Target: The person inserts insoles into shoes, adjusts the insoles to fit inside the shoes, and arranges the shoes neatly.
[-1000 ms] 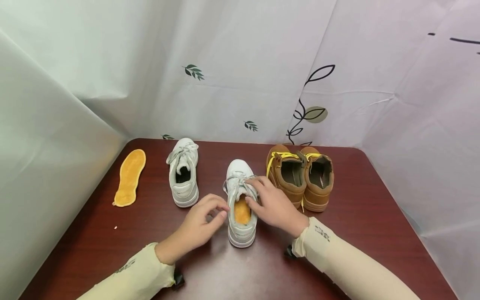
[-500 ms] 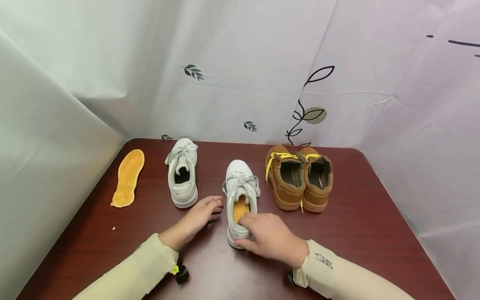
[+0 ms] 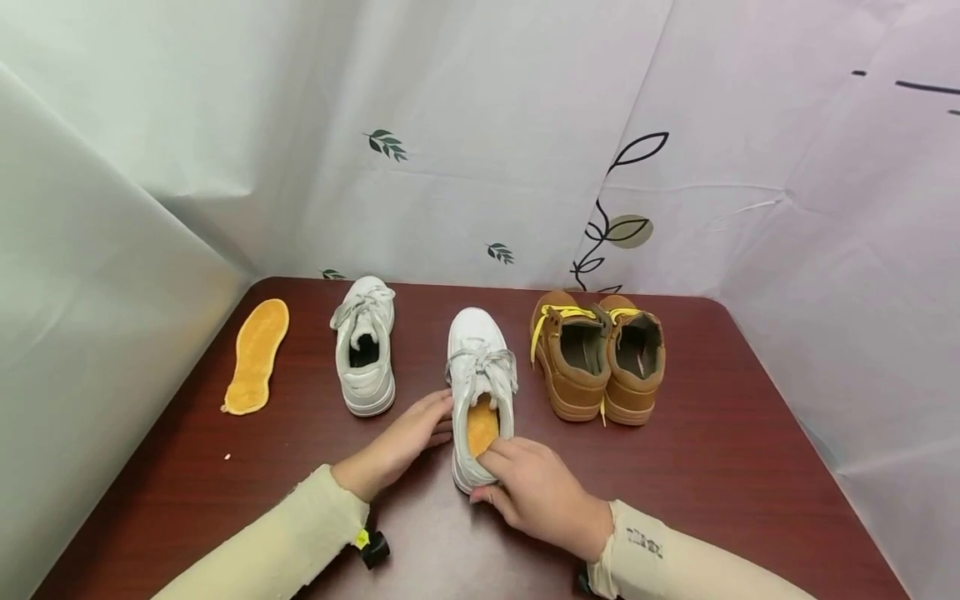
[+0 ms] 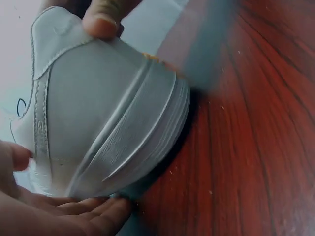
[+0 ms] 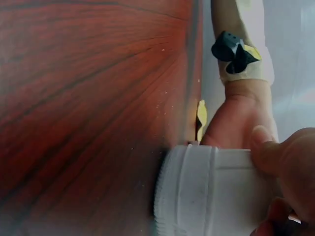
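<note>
A white lace-up sneaker is at the middle of the table, with an orange insole showing through its opening. My right hand grips it by the heel, fingers inside the collar and thumb outside on the back. In the left wrist view the thumb presses the heel. My left hand lies along the sneaker's left side with fingers extended; its fingertips reach the sole's edge in the left wrist view. Behind to the left stands the matching sneaker, dark inside.
A loose orange insole lies at the far left of the dark red table. On the right stand two brown shoes with yellow laces, side by side. A small white speck is on the left. White curtains surround the table.
My right hand has moved from the laces back to the heel and taken hold there. The left hand drew back, then came to the sneaker's side. The sneaker's toe has shifted slightly up in view.
</note>
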### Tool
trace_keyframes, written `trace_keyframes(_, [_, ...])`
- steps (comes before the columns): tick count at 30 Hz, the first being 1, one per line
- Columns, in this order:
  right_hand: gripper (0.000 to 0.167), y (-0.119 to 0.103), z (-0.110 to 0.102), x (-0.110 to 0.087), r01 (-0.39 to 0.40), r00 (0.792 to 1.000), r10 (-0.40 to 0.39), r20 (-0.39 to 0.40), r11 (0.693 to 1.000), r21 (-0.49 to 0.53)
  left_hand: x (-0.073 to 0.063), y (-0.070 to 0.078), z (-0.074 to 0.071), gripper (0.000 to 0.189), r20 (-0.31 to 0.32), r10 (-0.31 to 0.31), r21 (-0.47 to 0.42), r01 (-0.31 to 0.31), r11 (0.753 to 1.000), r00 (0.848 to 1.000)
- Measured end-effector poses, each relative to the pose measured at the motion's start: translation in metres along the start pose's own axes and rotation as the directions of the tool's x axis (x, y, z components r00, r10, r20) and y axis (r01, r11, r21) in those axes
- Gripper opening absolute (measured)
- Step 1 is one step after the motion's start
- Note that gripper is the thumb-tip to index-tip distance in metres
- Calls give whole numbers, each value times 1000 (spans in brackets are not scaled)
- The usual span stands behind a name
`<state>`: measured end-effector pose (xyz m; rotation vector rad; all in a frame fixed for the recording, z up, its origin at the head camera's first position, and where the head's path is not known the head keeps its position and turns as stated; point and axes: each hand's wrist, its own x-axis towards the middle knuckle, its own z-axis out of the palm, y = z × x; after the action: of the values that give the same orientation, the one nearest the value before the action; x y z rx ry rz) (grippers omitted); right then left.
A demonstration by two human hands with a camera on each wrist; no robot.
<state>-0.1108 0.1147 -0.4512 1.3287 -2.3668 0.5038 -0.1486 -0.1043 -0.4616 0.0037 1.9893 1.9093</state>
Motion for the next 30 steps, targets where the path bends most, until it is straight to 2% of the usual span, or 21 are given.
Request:
trace_keyframes(4, [25,4,1,4,-9,1000,9,-19,1000,21,1,6,-3,59,-16,41,-102,-42,994,999])
trace_keyframes(7, [25,8,1,15,-12,999,13,-30,999,33,1,14,-9,60,-31,80,-159,-84,984,996])
trace_keyframes(13, [24,16,5,40,-28,998,30,-47,999,34,8,26,-16,57,-96,127,-191,-144,971,987])
trace_keyframes(18, [25,22,14,58,-58,997,59,-47,997,41,17,29,-22,57,-182,134,-164,-165,973,974])
trace_keyframes(23, [25,27,25,73,-87,996,89,-27,995,56,24,29,-22,60,-238,137,-120,-169,978,962])
trace_keyframes(30, [29,32,39,86,-94,996,93,7,994,63,26,22,-21,83,-300,125,2,-130,991,946])
